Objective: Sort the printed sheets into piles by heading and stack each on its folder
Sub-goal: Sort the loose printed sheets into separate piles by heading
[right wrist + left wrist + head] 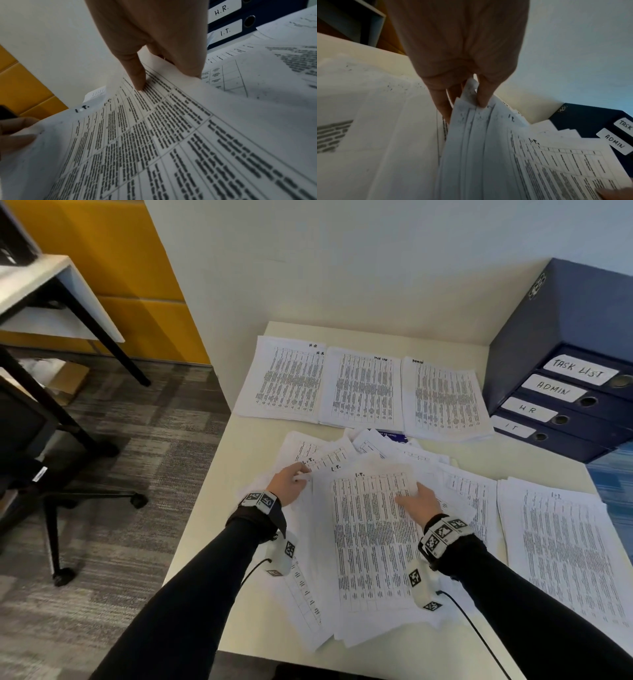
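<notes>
Item, loose sheets point(373, 539): an untidy spread at the near middle of the tabletop point(212, 542), several headed I.T., long axes roughly running from near edge to far edge, some skewed.

Item, my left hand point(289, 482): at the spread's far left corner; fingers point(482, 97) curled, pinching the corners of a few sheets, with sheets fanned between them.

Item, my right hand point(416, 501): lying on the top sheet point(154, 135) near its far right corner; one finger point(138, 75) pressed straight on the print; whether the others curl under the sheet's edge I cannot tell.

Item, I.T. pile point(565, 553): squared, at the near right edge, just beside the spread; nearer my right hand.

Item, three piles along the far edge, left to right: H.R. point(287, 378); task list point(363, 388); admin point(445, 398); all well beyond both hands.

Item, folders point(565, 392): stacked flat at the far right corner, labelled from top down TASK LIST, ADMIN, HR, IT; no pile on them yet.

Judgement: the top sheet reads I.T.; its pile lies to my right, so the move is a rightward carry along the near edge, keeping the long axis parallel to that pile's; the right hand is better placed.
</notes>
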### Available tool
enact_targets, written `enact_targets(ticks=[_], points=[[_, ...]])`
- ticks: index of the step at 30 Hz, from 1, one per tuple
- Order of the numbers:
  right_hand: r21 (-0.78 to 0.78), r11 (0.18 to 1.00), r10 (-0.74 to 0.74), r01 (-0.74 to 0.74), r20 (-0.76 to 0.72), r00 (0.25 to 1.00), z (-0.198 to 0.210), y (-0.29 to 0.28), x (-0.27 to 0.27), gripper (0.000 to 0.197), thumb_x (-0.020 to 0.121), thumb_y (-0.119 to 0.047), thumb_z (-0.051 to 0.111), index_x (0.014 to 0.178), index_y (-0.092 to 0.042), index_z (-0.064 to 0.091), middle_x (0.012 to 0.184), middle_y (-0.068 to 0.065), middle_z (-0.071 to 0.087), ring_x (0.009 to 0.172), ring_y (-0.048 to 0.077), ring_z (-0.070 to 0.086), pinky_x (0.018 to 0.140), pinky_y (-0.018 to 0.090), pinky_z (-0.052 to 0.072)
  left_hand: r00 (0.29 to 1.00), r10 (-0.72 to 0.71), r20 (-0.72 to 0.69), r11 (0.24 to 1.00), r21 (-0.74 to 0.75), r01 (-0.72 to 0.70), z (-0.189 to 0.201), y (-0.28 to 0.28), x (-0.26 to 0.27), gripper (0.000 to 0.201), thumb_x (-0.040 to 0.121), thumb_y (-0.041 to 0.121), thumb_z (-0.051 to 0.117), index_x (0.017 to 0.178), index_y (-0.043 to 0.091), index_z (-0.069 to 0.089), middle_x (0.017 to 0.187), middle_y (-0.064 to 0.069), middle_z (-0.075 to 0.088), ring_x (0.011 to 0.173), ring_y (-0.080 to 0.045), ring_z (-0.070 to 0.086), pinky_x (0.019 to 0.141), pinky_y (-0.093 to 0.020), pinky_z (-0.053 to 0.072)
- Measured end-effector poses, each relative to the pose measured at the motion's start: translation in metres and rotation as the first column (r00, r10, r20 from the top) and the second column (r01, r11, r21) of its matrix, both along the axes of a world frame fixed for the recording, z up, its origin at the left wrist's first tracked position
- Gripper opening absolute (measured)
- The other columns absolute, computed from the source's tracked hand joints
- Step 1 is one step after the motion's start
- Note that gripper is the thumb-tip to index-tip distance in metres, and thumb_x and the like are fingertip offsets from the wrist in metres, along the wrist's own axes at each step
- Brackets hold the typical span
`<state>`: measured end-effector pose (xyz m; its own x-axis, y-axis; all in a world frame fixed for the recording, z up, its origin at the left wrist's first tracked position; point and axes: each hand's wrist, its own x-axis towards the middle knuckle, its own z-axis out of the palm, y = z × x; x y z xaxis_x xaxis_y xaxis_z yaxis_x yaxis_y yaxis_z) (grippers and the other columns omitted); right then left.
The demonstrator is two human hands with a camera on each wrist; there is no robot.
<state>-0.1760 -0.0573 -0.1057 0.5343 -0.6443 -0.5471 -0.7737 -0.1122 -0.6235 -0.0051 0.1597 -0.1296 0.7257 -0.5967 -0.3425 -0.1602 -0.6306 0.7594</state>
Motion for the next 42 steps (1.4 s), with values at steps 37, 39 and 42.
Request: enact_targets(ticks=[37, 39, 42], points=[[-0.253, 0.945, 0.208, -0.210, -0.033, 0.978, -0.006, 0.020, 0.001, 0.028, 0.089, -0.007, 0.054, 0.116, -0.002, 0.056, 0.113, 0.015, 0.063, 0.100, 0.031, 0.059, 0.086, 0.036, 0.047, 0.954, 0.159, 0.254, 0.911, 0.335, -0.241, -0.017, 0.019, 0.007, 0.036, 0.087, 0.014, 0.054, 0.122, 0.011, 0.048, 0.129, -0.015, 0.036, 0.118, -0.033, 0.037, 0.098, -0.036, 0.034], [-0.244, 0.943, 0.218, -0.226, -0.060, 0.974, -0.004, 0.013, -0.004, 0.030, 0.089, -0.007, 0.053, 0.118, -0.004, 0.054, 0.115, 0.015, 0.062, 0.099, 0.031, 0.058, 0.087, 0.035, 0.046, 0.953, 0.157, 0.258, 0.908, 0.342, -0.242, -0.016, 0.020, 0.005, 0.037, 0.087, 0.014, 0.054, 0.124, 0.011, 0.046, 0.130, -0.015, 0.035, 0.118, -0.034, 0.036, 0.097, -0.036, 0.034], [-0.195, 0.945, 0.243, -0.263, -0.125, 0.962, -0.002, -0.003, -0.016, 0.047, 0.089, -0.005, 0.050, 0.135, -0.009, 0.040, 0.126, 0.014, 0.055, 0.112, 0.031, 0.053, 0.095, 0.035, 0.042, 0.949, 0.139, 0.282, 0.905, 0.353, -0.237, -0.015, 0.021, 0.002, 0.037, 0.088, 0.013, 0.053, 0.124, 0.012, 0.045, 0.129, -0.014, 0.037, 0.118, -0.032, 0.037, 0.094, -0.035, 0.036]])
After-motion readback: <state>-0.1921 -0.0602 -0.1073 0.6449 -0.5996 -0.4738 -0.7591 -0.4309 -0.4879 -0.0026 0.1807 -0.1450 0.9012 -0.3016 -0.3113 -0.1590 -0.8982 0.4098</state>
